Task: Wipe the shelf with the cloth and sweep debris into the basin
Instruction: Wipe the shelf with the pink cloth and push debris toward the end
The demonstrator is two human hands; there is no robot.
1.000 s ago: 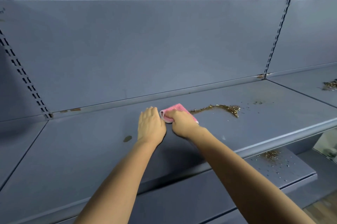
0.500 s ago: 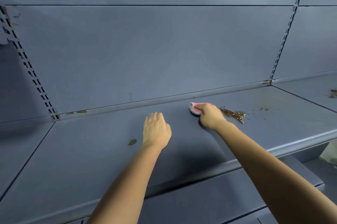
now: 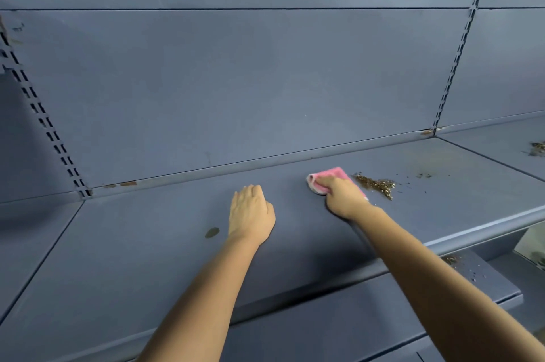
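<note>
Both hands are on the blue-grey metal shelf [image 3: 295, 232]: my right hand [image 3: 343, 195] curls over the folded pink cloth [image 3: 327, 177] and presses it to the surface near the back, while my left hand [image 3: 250, 212] rests idle beside it, well apart from the cloth, holding nothing; its fingers point toward the back panel, and I cannot tell whether they lie straight or bent at the tips.

Just right of the cloth, almost touching its edge, lies the debris [image 3: 376, 184], a brown, crumbly streak with loose specks scattered farther right. The wiping step is in hand, as I judge it, with the pile gathered but not yet carried off the shelf. No basin shows anywhere in view, so the next move seems to call for bringing one under the front lip and drawing the cloth behind the pile toward that edge, flat and slow, so that the fine bits do not skip past.

A small round stain [image 3: 212, 232] marks the shelf left of my left hand, and rust-coloured chips [image 3: 128, 184] sit along the back seam. More crumbs [image 3: 538, 148] wait on the neighbouring shelf bay at far right, and others [image 3: 452, 260] on the lower shelf beneath. Slotted uprights [image 3: 454, 67] divide the plain back panels of what looks like a stripped shop fixture.
</note>
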